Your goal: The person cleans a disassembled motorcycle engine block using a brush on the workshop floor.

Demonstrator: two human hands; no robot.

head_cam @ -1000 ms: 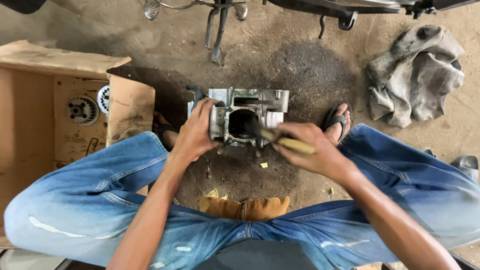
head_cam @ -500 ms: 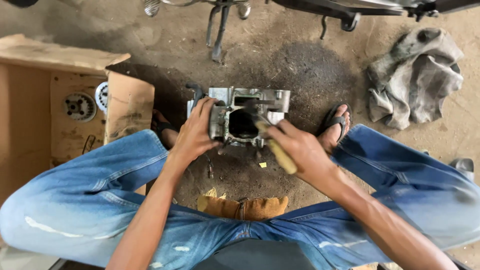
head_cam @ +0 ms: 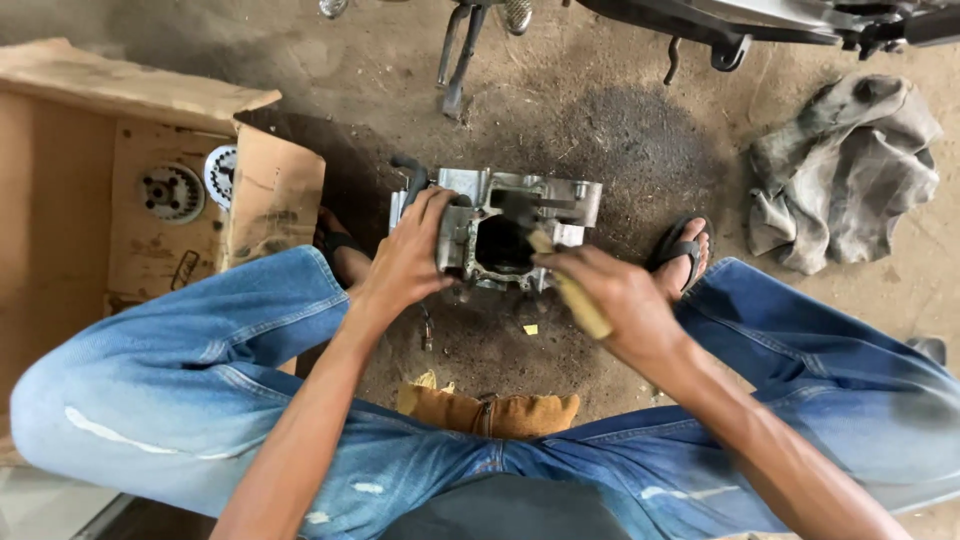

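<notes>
Here, seen from the head camera looking down between two knees in blue jeans:

Engine casing: a grey metal engine casing [head_cam: 500, 232] sits on the dirt floor [head_cam: 600, 130] between the person's feet, its round dark bore facing up.

Left hand: the left hand [head_cam: 408, 262] is clamped on the casing's left side, fingers curled over its top edge and thumb low on the near face, so it is holding the casing.

Right hand: the right hand [head_cam: 622, 300] is closed around the pale wooden handle of a brush [head_cam: 560, 275]; the handle's butt sticks out below the fist toward the person.

Brush head: the dark bristle end lies at the upper right rim of the bore, touching or just above the metal; the blur there keeps me from telling which.

Feet: a sandalled foot [head_cam: 685, 252] rests just right of the casing, and another sandalled foot [head_cam: 335, 245] just left of it, partly hidden by the knee.

Cardboard box: an open cardboard box [head_cam: 60, 200] stands at the left, with round toothed metal parts [head_cam: 172, 192] lying inside.

Rag: a crumpled grey rag [head_cam: 840, 170] lies on the floor at the upper right, well apart from the casing.

Stand: a metal kickstand [head_cam: 455, 60] comes down to the floor beyond the casing.

Brown leather piece: a brown leather piece [head_cam: 490, 412] lies near the person's lap, on the near side of the casing.
</notes>
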